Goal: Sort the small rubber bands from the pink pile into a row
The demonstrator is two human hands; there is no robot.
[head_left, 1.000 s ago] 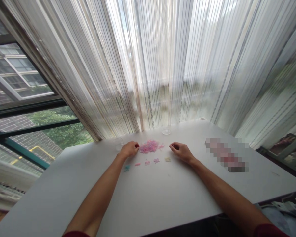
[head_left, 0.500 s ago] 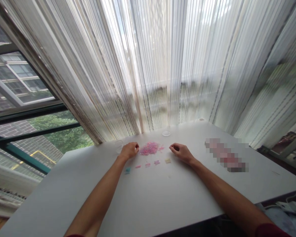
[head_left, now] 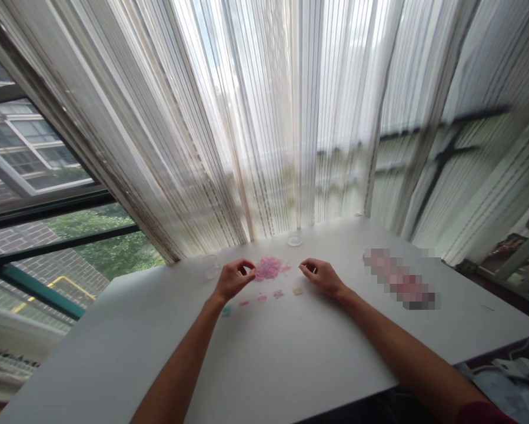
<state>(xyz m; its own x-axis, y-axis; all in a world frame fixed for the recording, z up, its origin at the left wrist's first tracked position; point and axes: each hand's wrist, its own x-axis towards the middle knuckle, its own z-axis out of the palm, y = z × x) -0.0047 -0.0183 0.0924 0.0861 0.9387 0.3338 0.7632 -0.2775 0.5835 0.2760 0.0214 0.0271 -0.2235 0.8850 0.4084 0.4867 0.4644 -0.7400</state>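
A loose pile of small thin pink and purple pieces [head_left: 269, 267] lies on the white table [head_left: 246, 359]. At the pile's left edge is my left hand [head_left: 236, 278], its thumb and forefinger curled together in a pinch. My right hand [head_left: 320, 275] hovers to the right of the pile, fingertips also pinched; anything held in either is too small to make out. Nearer to me runs a row of small groups: teal pieces [head_left: 226, 310], partly behind my left wrist, then pink pieces [head_left: 244, 302], more pink pieces [head_left: 262, 298], purple pieces [head_left: 278, 293] and yellowish pieces [head_left: 298, 290].
Behind the pile sits a clear round lid or dish [head_left: 295, 241]. A clear container [head_left: 210, 266] stands left of my left hand. A blurred-out pinkish object [head_left: 399, 280] lies at the right. Sheer curtains [head_left: 282, 147] hang along the table's far edge.
My left hand has moved right, closer against the pile, with its wrist now over part of the teal group. My right hand stays nearly in place. The view has shifted slightly.
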